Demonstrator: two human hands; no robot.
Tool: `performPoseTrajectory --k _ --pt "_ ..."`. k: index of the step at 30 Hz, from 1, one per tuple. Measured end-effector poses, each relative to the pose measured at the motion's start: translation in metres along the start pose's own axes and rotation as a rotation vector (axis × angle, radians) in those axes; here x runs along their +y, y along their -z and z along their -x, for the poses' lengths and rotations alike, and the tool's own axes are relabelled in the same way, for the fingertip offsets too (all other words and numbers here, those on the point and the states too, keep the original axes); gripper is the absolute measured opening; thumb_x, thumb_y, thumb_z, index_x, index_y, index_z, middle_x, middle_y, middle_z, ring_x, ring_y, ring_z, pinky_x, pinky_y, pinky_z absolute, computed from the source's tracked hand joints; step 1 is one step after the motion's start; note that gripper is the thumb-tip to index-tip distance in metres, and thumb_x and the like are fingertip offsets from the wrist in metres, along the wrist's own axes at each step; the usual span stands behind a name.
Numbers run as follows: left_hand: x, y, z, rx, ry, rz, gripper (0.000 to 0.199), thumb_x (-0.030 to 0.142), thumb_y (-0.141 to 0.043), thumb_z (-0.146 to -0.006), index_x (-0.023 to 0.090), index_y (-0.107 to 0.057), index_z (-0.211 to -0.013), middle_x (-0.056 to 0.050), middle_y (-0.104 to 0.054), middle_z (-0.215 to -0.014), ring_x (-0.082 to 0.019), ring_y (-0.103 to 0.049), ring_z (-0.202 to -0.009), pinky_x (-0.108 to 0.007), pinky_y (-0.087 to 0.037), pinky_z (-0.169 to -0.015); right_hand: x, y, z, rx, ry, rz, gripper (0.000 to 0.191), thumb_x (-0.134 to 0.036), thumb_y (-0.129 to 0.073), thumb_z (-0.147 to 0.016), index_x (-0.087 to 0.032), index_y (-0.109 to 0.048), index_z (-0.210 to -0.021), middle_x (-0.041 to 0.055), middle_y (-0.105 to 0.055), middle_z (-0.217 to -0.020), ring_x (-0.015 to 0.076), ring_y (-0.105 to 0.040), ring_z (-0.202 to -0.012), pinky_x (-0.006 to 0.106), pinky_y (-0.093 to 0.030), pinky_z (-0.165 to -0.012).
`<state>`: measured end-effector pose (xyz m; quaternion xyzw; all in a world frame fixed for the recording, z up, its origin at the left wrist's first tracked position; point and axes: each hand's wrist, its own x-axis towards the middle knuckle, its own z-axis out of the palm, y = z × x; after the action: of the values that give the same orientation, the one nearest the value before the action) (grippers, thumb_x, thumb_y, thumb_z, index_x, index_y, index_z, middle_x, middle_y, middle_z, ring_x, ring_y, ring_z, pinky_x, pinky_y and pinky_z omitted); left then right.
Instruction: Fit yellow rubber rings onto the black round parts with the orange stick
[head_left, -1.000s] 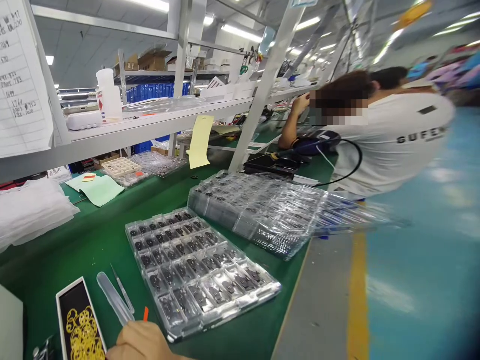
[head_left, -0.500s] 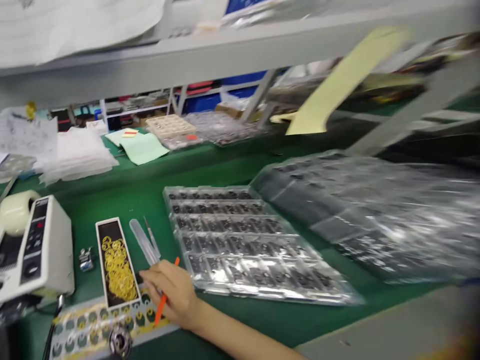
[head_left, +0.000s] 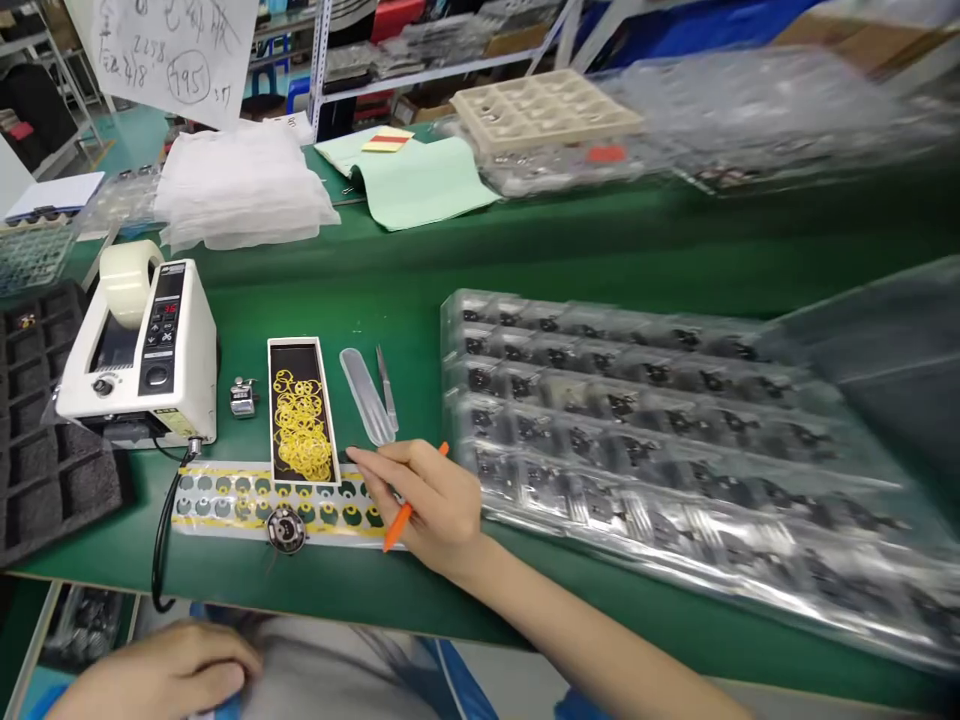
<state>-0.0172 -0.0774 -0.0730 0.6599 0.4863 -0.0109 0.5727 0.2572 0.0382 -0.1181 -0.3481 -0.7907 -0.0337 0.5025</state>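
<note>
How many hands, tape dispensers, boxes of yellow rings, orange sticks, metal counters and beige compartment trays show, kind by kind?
Hands: 2 (left hand, right hand)
Tape dispenser: 1
Box of yellow rings: 1
Orange stick: 1
Metal counter: 1
Beige compartment tray: 1
Total: 7

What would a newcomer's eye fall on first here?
Probably the yellow rings, heaped in a narrow box near the middle of the green bench, with the right hand just beside it, holding an orange stick. Next, the big clear tray of dark parts spreading across the right side, and the white tape dispenser on the left.
</note>
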Motion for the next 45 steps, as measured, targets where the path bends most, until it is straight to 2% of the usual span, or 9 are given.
performPoseTrajectory --k 2,7,17,21,25,30,34,38,45 --pt "0.015 0.009 0.000 0.047 -0.022 -0.069 0.027 0.039 -0.045 -0.098 0.030 -0.066 -0.113 -0.003 -0.068 -0.111 -0.020 -0.063 -0.102 -0.028 -0.050 -0.087 -0.001 0.000 -0.001 -0.002 -0.007 -0.020 0.039 -0.005 -0.054 -0.090 -0.025 -0.059 -0.123 0.0015 -0.058 -0.072 0.0128 -0.056 -0.058 0.023 -0.042 -0.047" --pt "0.036 0.015 -0.051 0.465 -0.118 -0.621 0.039 0.034 -0.062 -0.088 0.017 -0.058 -0.122 -0.014 -0.062 -0.109 -0.033 -0.061 -0.100 -0.046 -0.054 -0.082 -0.001 0.001 -0.003 -0.020 -0.023 -0.078 0.039 -0.005 -0.052 -0.091 -0.026 -0.059 -0.124 0.0017 -0.057 -0.075 0.0121 -0.053 -0.058 0.023 -0.042 -0.046" --pt "0.026 0.005 -0.087 0.463 -0.193 -0.734 0.030 0.007 -0.062 -0.075 0.017 -0.056 -0.102 -0.010 -0.063 -0.098 -0.030 -0.062 -0.090 -0.043 -0.056 -0.074 0.004 0.005 -0.008 0.014 -0.021 -0.053 0.027 -0.009 -0.053 -0.092 -0.023 -0.064 -0.113 0.0033 -0.061 -0.078 0.0113 -0.051 -0.057 0.023 -0.043 -0.047" --pt "0.031 0.005 -0.090 0.366 -0.255 -0.515 0.025 0.004 -0.046 -0.083 0.018 -0.057 -0.099 -0.009 -0.067 -0.095 -0.025 -0.064 -0.088 -0.039 -0.054 -0.076 0.004 0.005 -0.012 0.027 -0.081 -0.161 0.021 -0.009 -0.052 -0.093 -0.021 -0.066 -0.103 0.0063 -0.066 -0.088 0.0112 -0.056 -0.062 0.024 -0.048 -0.052" --pt "0.055 0.019 -0.095 0.219 -0.130 0.104 0.009 0.020 -0.054 -0.085 0.018 -0.060 -0.090 -0.004 -0.066 -0.080 -0.020 -0.065 -0.075 -0.029 -0.052 -0.061 0.007 0.007 -0.025 -0.046 -0.376 -0.441 0.017 -0.017 -0.054 -0.094 -0.019 -0.071 -0.094 0.0048 -0.069 -0.080 0.0133 -0.064 -0.068 0.023 -0.050 -0.053" --pt "0.100 0.056 -0.110 0.193 -0.233 0.687 0.033 0.041 -0.073 -0.078 0.013 -0.061 -0.091 -0.002 -0.063 -0.073 -0.020 -0.070 -0.070 -0.024 -0.054 -0.056 0.023 0.013 -0.054 -0.089 -0.593 -0.538 0.021 -0.030 -0.059 -0.092 -0.017 -0.073 -0.083 0.0038 -0.070 -0.076 0.0137 -0.062 -0.063 0.024 -0.048 -0.051" --pt "0.127 0.081 -0.120 0.317 -0.350 0.807 0.051 0.034 -0.078 -0.076 0.012 -0.058 -0.117 -0.007 -0.071 -0.093 -0.022 -0.072 -0.085 -0.031 -0.057 -0.085 0.031 0.024 -0.090 -0.052 -0.500 -0.482 0.019 -0.028 -0.056 -0.093 -0.018 -0.067 -0.081 0.0019 -0.064 -0.073 0.0128 -0.058 -0.062 0.024 -0.045 -0.052" --pt "0.136 0.093 -0.119 0.431 -0.502 0.791 0.059 0.027 -0.078 -0.077 0.020 -0.053 -0.130 -0.006 -0.068 -0.112 -0.021 -0.070 -0.097 -0.033 -0.054 -0.094 0.020 0.038 -0.119 -0.206 -0.422 -0.393 0.017 -0.018 -0.050 -0.093 -0.019 -0.058 -0.079 0.0024 -0.060 -0.082 0.0138 -0.058 -0.072 0.025 -0.045 -0.061" --pt "0.125 0.095 -0.125 0.654 -0.584 0.591 0.018 0.029 -0.081 -0.073 0.015 -0.070 -0.073 0.000 -0.068 -0.074 -0.011 -0.063 -0.071 -0.018 -0.054 -0.069 0.008 0.026 -0.119 -0.352 -0.516 -0.446 0.016 -0.016 -0.052 -0.089 -0.020 -0.063 -0.078 0.0004 -0.060 -0.078 0.0116 -0.050 -0.061 0.026 -0.036 -0.056"
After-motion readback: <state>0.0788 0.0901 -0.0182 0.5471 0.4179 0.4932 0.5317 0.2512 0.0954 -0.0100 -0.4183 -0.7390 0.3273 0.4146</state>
